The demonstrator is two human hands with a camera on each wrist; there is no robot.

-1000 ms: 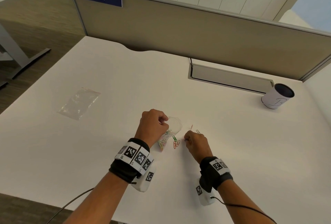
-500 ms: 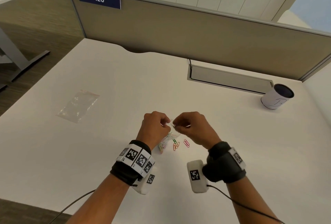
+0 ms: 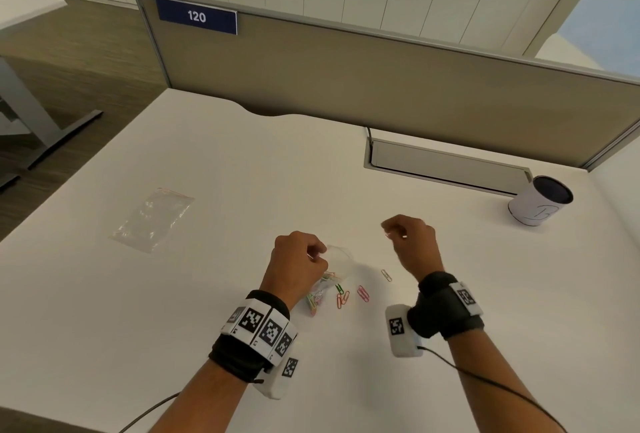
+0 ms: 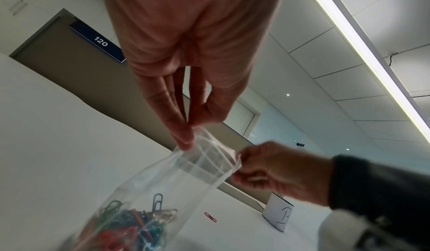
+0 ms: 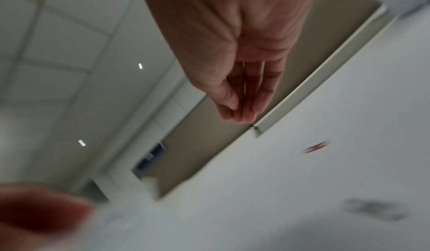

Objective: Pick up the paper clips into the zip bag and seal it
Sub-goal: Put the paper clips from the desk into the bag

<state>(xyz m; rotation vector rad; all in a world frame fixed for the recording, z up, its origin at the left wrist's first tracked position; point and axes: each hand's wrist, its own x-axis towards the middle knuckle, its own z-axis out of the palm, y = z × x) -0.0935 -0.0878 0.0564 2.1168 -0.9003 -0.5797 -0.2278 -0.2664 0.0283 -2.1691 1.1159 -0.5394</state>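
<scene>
**Left hand holds the bag open, four clips on the desk**

The left hand (image 3: pixel 299 259) pinches one edge of the mouth of the zip bag (image 3: pixel 337 256) between thumb and fingertips (image 4: pixel 184 141). The bag hangs from this grip, and its lower part lies on the white desk (image 3: pixel 242 173). The mouth is not sealed. Many coloured paper clips (image 4: pixel 130 225) are gathered in the bottom of the bag.

In the head view, the right hand (image 3: pixel 412 242) is lifted over the desk at about 2 o'clock from the bag and apart from it. Its fingers are curled and the thumb meets the fingertips. The right wrist view is blurred, so I cannot tell if something is held in this grip. In the left wrist view, the same hand is seen just beside the other edge of the bag mouth.

Four loose clips lie at 3 o'clock from the filled part of the bag: a green clip (image 3: pixel 339 289), an orange clip (image 3: pixel 343 299), a pink clip (image 3: pixel 363 293) and a pale clip (image 3: pixel 386 275).

A second clear bag (image 3: pixel 152 219) lies flat at 10 o'clock, well apart. A white cup (image 3: pixel 540 200) stands at 2 o'clock, near the partition (image 3: pixel 346 79).
</scene>
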